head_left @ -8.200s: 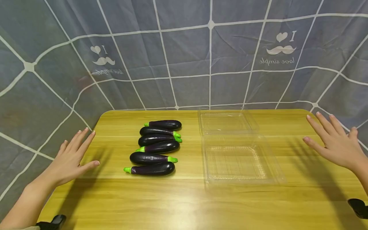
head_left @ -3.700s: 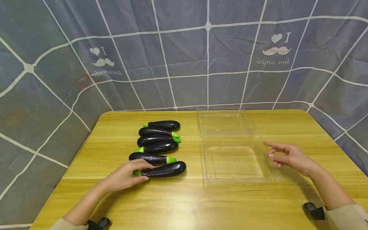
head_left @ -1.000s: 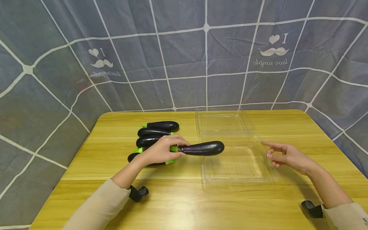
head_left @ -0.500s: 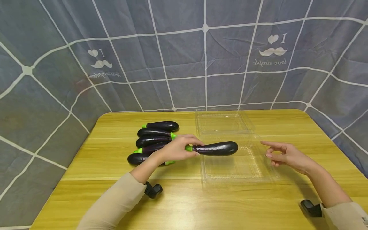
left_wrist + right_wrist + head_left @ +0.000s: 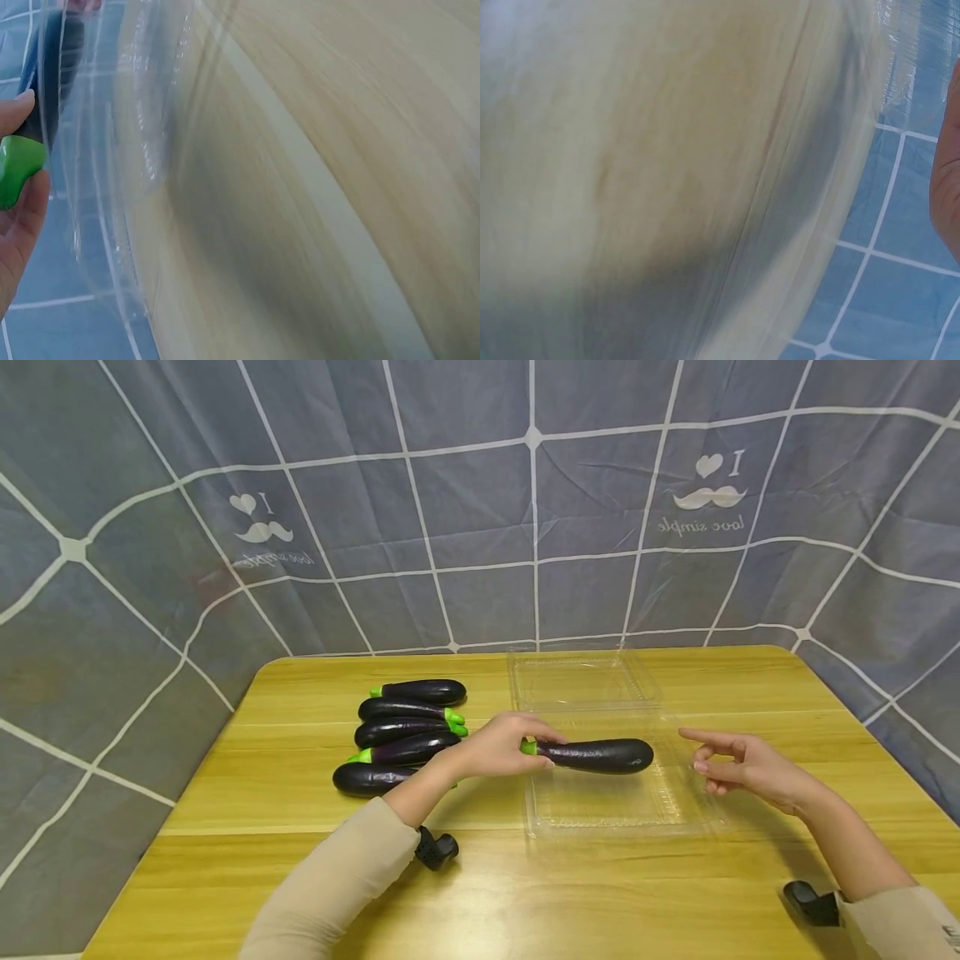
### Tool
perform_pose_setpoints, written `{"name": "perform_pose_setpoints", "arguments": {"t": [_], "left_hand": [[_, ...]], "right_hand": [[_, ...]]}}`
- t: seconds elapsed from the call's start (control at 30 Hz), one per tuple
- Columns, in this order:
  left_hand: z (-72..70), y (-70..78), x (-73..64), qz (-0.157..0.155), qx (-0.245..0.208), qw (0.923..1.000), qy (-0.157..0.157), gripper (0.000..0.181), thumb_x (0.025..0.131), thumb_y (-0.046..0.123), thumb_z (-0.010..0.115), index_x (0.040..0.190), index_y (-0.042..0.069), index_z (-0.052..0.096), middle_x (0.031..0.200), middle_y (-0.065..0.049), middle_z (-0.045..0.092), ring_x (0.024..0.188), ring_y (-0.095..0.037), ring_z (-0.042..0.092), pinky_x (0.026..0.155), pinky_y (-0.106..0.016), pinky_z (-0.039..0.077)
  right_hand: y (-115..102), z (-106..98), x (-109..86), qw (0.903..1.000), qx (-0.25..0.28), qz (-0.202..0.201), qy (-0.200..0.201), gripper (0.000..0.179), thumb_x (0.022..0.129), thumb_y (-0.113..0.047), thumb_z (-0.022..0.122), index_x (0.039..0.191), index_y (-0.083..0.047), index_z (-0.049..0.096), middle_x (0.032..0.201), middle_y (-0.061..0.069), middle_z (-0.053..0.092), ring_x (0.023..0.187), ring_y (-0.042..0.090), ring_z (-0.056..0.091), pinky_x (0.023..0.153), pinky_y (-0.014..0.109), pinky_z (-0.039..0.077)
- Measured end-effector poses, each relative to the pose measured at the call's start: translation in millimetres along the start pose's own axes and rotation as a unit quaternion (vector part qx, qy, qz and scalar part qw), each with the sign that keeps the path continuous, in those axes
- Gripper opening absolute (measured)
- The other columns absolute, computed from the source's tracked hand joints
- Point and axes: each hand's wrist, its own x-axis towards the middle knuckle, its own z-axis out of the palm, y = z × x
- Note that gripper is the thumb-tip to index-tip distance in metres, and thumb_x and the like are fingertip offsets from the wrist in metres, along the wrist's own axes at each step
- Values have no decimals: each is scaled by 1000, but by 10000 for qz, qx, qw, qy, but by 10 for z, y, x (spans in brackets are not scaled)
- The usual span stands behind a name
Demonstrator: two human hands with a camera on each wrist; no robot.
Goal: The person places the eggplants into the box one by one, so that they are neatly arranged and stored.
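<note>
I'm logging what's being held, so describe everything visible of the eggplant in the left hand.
The eggplant is glossy purple-black, with a bright green stem and a thicker, rounded tip. The left hand pinches it near the stem. It points rightward, roughly level, over the open clear plastic container; whether they touch is unclear.

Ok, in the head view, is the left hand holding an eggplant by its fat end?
No, the left hand grips that eggplant by its green stem end, with the fat end pointing away from it.
</note>
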Motion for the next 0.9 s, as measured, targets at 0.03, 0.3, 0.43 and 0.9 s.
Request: {"name": "perform_pose_setpoints", "arguments": {"t": [0.03,0.3,0.43,0.9], "left_hand": [[14,6,25,11,7,10000,-11,33,85,15,69,118,9,65,115,-3,64,108,-16,56,95,-26,41],[130,10,201,-171,82,9998,-13,34,84,16,70,117,8,65,110,-3,65,97,-12,58,82,-24,46],[172,5,263,-267,221,9994,-5,33,83,16,71,115,8,66,107,-3,66,94,-12,59,79,-21,45],[270,-49,380,-546,682,9962,-6,33,84,19,71,115,8,66,110,-3,66,93,-11,60,80,-20,44]], "right_hand": [[1,-2,0,10000,10,-5,-7,48,92,1,53,133,-25,50,93,10,56,68,10,59,59,25,53],[-2,-2,19,10000,-26,22,-45,48,93,0,52,136,-21,48,94,11,56,67,10,59,59,26,53],[-2,2,25,10000,-22,49,-78,48,94,0,51,136,-22,47,94,11,56,66,11,58,59,27,53],[-14,22,28,9999,-92,90,-37,50,93,0,52,139,-15,43,93,12,55,67,11,58,59,27,53]]}}
